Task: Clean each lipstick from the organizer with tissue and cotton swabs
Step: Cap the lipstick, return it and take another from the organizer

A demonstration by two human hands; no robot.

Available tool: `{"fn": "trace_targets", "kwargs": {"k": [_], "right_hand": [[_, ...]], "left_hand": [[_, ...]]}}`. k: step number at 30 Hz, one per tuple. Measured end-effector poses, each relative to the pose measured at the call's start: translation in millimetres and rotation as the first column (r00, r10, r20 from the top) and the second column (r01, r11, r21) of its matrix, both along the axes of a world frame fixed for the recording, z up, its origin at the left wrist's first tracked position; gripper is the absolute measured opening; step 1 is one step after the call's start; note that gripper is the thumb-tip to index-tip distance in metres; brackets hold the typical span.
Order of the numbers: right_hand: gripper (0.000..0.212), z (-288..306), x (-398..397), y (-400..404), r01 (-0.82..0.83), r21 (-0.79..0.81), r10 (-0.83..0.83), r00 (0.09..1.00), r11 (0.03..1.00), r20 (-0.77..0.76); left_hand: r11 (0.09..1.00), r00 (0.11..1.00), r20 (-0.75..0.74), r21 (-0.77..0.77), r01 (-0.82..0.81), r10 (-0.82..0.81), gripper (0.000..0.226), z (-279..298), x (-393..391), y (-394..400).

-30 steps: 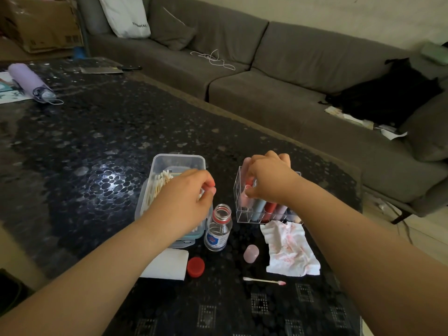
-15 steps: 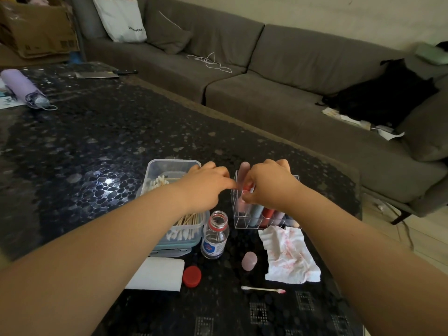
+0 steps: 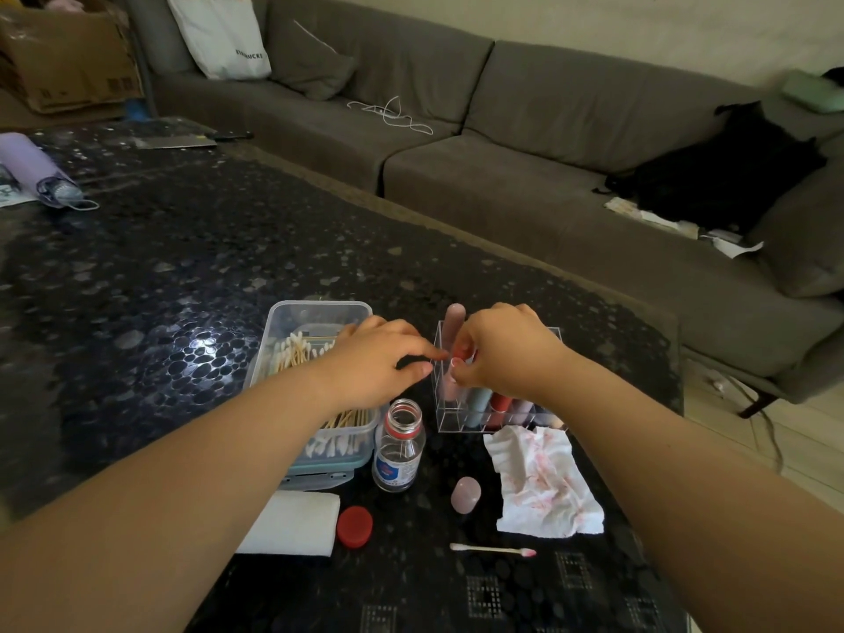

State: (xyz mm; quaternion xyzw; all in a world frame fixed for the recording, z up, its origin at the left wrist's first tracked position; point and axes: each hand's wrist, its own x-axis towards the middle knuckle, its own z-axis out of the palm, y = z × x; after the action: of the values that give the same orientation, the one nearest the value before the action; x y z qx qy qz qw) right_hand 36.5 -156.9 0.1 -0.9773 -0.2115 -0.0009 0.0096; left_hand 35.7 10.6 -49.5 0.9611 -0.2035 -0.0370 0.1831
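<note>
Clear acrylic walls of the organizer [image 3: 445, 411] sit right of centre in the frame, with several lipsticks [image 3: 478, 401] standing in its compartments and a taller pink one [image 3: 454, 322] rising at its upper-left corner. Our right hand [image 3: 507, 354] curls over that corner and pinches something small and reddish at its fingertips, probably a lipstick, though our fingers hide most of it. Our left hand [image 3: 374, 365] reaches across from the swab box [image 3: 315, 312], thumb and forefinger drawn together toward the same spot; whether they grip anything we cannot tell. To do this step well, we should lift the tube straight up so it clears the dividers without tipping its neighbours, steadying the organizer lightly. The stained tissue [image 3: 543, 482], used swab [image 3: 491, 549] and open bottle [image 3: 398, 443] wait just below, lower centre.
</note>
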Motion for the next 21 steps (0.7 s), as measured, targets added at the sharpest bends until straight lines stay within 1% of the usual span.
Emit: {"fn": "trace_targets", "kwargs": {"k": [2, 4, 6, 9, 11, 13, 15, 16, 18, 20, 21], "right_hand": [[0.016, 9.2, -0.3, 1.0, 0.007, 0.054, -0.008, 1.0, 0.999, 0.015], [0.015, 20.0, 1.6, 2.8, -0.008, 0.041, 0.007, 0.999, 0.999, 0.031], [0.019, 27.4, 2.3, 3.9, -0.016, 0.0, 0.016, 1.0, 1.0, 0.017], [0.019, 32.9, 0.7, 0.6, 0.008, 0.033, -0.008, 1.0, 0.999, 0.002], [0.019, 37.8, -3.9, -2.3, 0.019, 0.063, -0.018, 1.0, 0.998, -0.014], [0.019, 46.6, -12.5, -4.3, 0.026, 0.088, -0.024, 1.0, 0.996, -0.015], [0.018, 58.0, -25.5, -6.5, 0.027, 0.134, -0.025, 0.999, 0.991, -0.02], [0.017, 63.5, -33.3, -8.0, 0.025, 0.167, -0.02, 0.999, 0.986, -0.029], [0.014, 72.9, -51.9, -10.1, 0.014, 0.229, -0.005, 0.999, 0.973, -0.04], [0.014, 77.7, -71.8, -11.8, 0.003, 0.251, 0.007, 0.999, 0.968, -0.039], [0.015, 78.4, -81.4, -12.1, 0.008, 0.252, 0.004, 0.999, 0.968, -0.049]], "left_hand": [[0.999, 0.999, 0.032, 0.045, 0.019, -0.021, 0.032, 1.0, -0.1, 0.1], [0.996, 0.998, 0.061, 0.082, 0.028, -0.033, 0.032, 1.0, -0.3, -0.1], [0.997, 0.998, 0.061, 0.075, 0.022, -0.027, 0.032, 0.2, -0.3, -0.9], [1.0, 0.999, 0.036, 0.024, 0.003, -0.004, 0.032, -0.3, -1.6, -0.8], [0.998, 0.999, 0.045, -0.059, -0.01, 0.012, 0.032, 2.3, -3.8, 1.9], [0.967, 0.993, 0.094, -0.249, -0.047, 0.072, 0.033, 12.2, -9.1, 4.7], [0.885, 0.968, 0.139, -0.449, -0.127, 0.209, 0.031, 29.3, -23.5, 7.6], [0.843, 0.944, 0.172, -0.515, -0.159, 0.283, 0.028, 38.2, -35.6, 9.6], [0.796, 0.891, 0.269, -0.587, -0.149, 0.365, 0.022, 52.8, -68.3, 12.5], [0.789, 0.875, 0.33, -0.607, -0.09, 0.353, 0.019, 60.4, -106.9, 9.0], [0.789, 0.888, 0.316, -0.609, -0.081, 0.335, 0.018, 61.2, -124.7, 4.8]]}}
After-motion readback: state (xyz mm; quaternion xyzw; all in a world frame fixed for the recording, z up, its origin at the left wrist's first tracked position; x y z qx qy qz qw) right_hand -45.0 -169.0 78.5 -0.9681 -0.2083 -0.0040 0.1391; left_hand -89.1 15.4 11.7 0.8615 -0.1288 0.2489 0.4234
